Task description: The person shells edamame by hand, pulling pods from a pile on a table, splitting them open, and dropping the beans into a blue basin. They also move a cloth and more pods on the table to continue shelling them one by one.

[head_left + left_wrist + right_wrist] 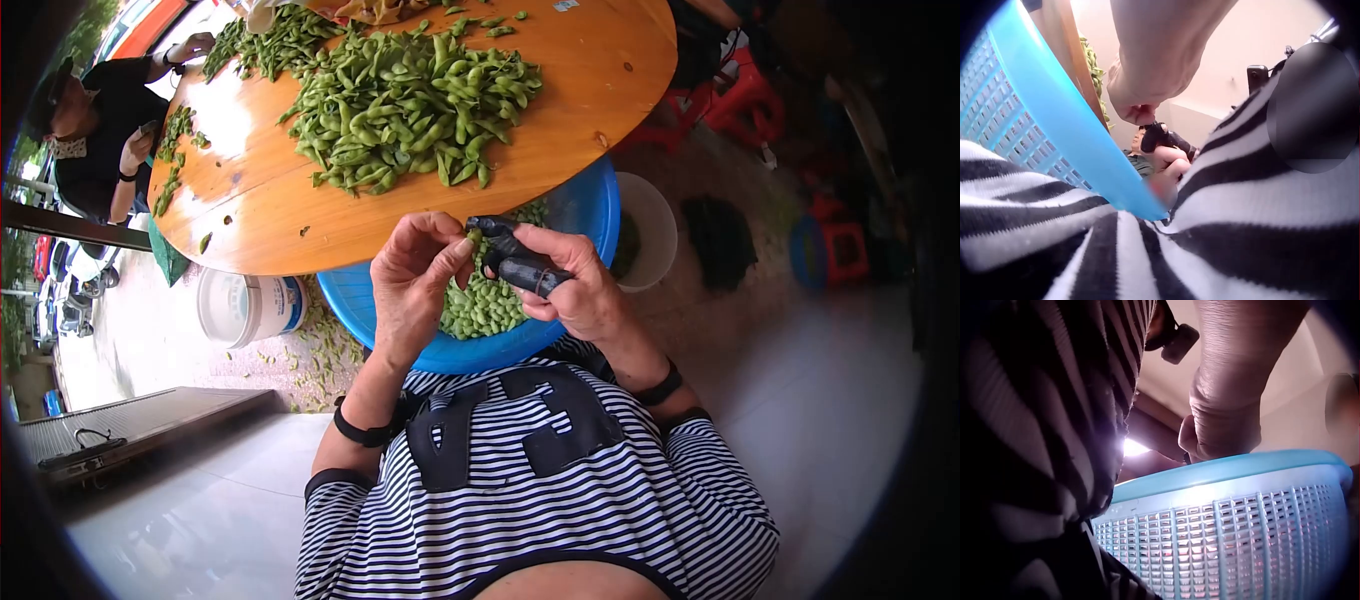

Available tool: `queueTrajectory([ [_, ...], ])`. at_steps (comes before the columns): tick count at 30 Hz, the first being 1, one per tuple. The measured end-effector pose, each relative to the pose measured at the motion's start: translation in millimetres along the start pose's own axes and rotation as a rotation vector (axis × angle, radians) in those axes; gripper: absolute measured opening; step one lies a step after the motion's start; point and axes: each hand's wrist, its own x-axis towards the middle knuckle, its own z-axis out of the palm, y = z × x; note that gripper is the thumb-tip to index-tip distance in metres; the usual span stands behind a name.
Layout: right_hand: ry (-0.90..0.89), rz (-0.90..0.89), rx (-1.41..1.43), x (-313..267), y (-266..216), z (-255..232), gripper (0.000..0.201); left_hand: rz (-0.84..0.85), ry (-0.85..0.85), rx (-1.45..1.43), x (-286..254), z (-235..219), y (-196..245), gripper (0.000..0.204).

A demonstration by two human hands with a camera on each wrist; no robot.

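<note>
In the head view, my left hand (415,275) pinches a small green edamame pod (478,244) between thumb and fingers. From the other side my right hand (580,290) grips the same pod; black covers (530,273) wrap its thumb and a finger. Both hands are over a blue plastic basket (350,305), which holds a layer of shelled green beans (485,312). The left wrist view has the left hand (1147,87) above the basket's rim, fingertips at the black-covered fingers (1155,137). In the right wrist view, the basket's rim hides the right hand's (1225,434) fingertips.
A heap of edamame pods (410,105) lies on the wooden table (590,90), whose edge overhangs the basket. White buckets (225,305) (650,225) stand on either side. Pods litter the floor (265,370) at left. Another person (110,110) sits across the table, handling pods.
</note>
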Motion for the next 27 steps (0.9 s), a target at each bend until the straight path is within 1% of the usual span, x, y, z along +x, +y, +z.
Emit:
queueTrajectory([
  [2,-0.031,0.010,0.093,0.2,1.4,-2.1,0.038,0.014,0.011,0.048,-1.9,5.1,-1.1,0.014],
  [4,-0.044,0.002,0.059,2.3,5.9,-5.9,0.037,0.026,0.019,0.096,-3.3,5.9,-1.9,0.016],
  [6,-0.054,-0.004,0.020,2.4,7.6,-6.3,0.036,0.097,0.034,0.245,-4.0,5.3,-4.4,0.018],
  [7,-0.018,-0.011,0.031,2.6,7.8,-4.1,0.035,0.097,0.034,0.242,-4.2,5.2,-4.8,0.018],
  [8,0.018,-0.017,0.042,2.5,7.9,-2.8,0.034,0.064,0.025,0.206,-4.3,4.7,-4.8,0.019],
  [10,0.006,-0.021,0.036,3.4,13.3,-8.1,0.033,0.031,0.016,0.168,-3.3,2.8,-4.8,0.019],
  [12,-0.004,-0.027,0.031,4.5,15.7,-12.5,0.032,-0.192,-0.083,-0.259,0.4,-1.1,-6.7,0.018],
  [13,-0.051,-0.028,0.119,5.3,15.8,-13.8,0.032,-0.251,-0.116,-0.321,2.2,-5.6,-9.9,0.017],
  [14,-0.098,-0.029,0.207,5.9,16.1,-15.1,0.031,-0.253,-0.116,-0.322,4.0,-5.5,-10.3,0.017],
  [15,-0.097,-0.027,0.208,5.7,17.1,-17.7,0.031,-0.317,-0.105,-0.369,5.3,-5.4,-10.6,0.018],
  [16,-0.116,-0.019,0.161,5.0,18.2,-21.0,0.032,-0.382,-0.093,-0.416,5.7,-5.4,-10.7,0.019],
  [18,-0.135,-0.012,0.114,3.8,16.6,-20.3,0.033,-0.380,-0.088,-0.388,5.2,-5.1,-9.3,0.021],
  [20,-0.009,-0.239,-0.489,1.5,8.1,-8.9,0.036,-0.375,-0.084,-0.361,3.8,-3.8,-9.7,0.024],
  [21,0.053,-0.277,-0.572,0.3,8.0,-2.7,0.038,-0.292,-0.081,-0.210,2.0,-2.1,-11.2,0.024],
  [22,0.049,-0.278,-0.570,-0.6,10.8,-1.5,0.038,-0.209,-0.076,-0.059,-0.5,-0.7,-12.4,0.024],
  [23,0.074,-0.309,-0.624,-0.9,15.1,-1.4,0.037,-0.161,-0.037,0.154,-3.0,1.2,-11.5,0.026],
  [24,0.099,-0.341,-0.678,-0.4,18.1,-1.7,0.036,-0.160,-0.033,0.155,-4.3,1.9,-12.1,0.026],
  [26,0.126,-0.348,-0.665,0.8,20.8,-2.6,0.036,0.008,-0.047,0.463,-6.1,2.2,-14.2,0.030],
  [27,0.156,-0.356,-0.653,1.0,21.3,-3.3,0.036,0.017,-0.060,0.507,-6.8,-0.2,-16.8,0.032],
])
